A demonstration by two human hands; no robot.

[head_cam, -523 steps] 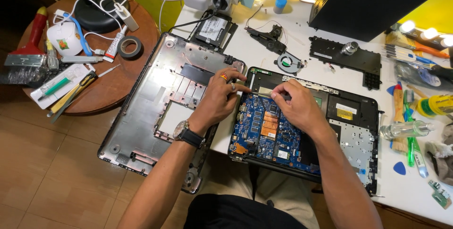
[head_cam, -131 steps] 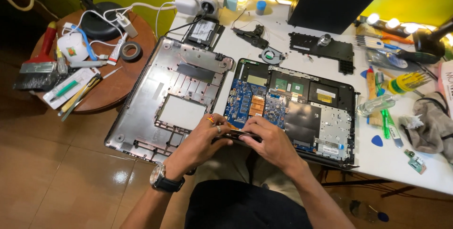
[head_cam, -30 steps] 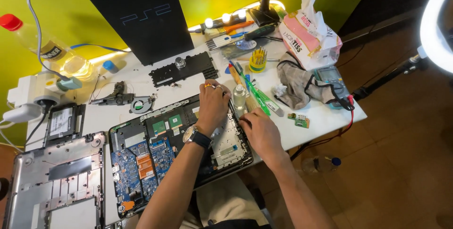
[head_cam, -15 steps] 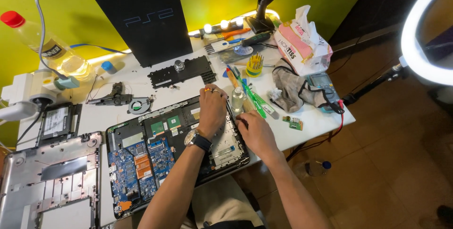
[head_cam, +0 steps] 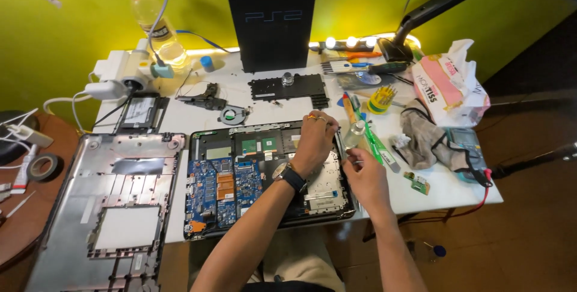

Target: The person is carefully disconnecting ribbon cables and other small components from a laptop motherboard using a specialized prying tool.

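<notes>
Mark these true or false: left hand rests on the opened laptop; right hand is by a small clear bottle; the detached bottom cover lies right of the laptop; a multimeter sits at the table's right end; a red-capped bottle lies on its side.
1. The left hand rests on the opened laptop. True.
2. The right hand is by the small clear bottle. True.
3. The bottom cover lies right of the laptop. False: it lies left.
4. A multimeter sits at the right end. True.
5. The red-capped bottle lies on its side. False: it stands upright.
</notes>
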